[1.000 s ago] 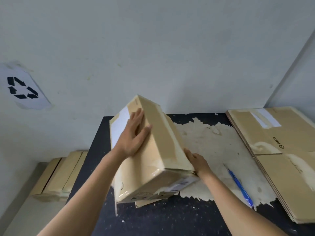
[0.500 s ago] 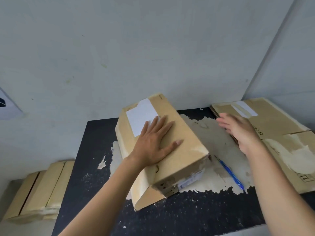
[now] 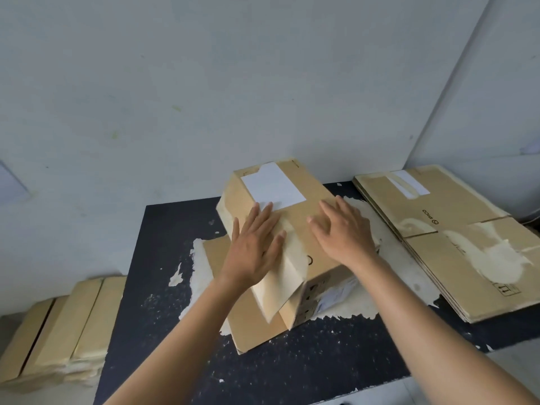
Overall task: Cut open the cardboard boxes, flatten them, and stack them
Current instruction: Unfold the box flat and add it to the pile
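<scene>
Both palms flat, fingers spread, on box (image 3: 304,229) mid-counter (image 3: 163,287): left hand (image 3: 257,247), right hand (image 3: 343,232). Flattened stack (image 3: 455,244) far right.

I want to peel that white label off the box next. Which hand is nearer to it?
Left. The left hand lies flat on the box, its fingertips touching the white label's near edge. The right hand lies flat on the box too, apart from the label, to its right.
</scene>
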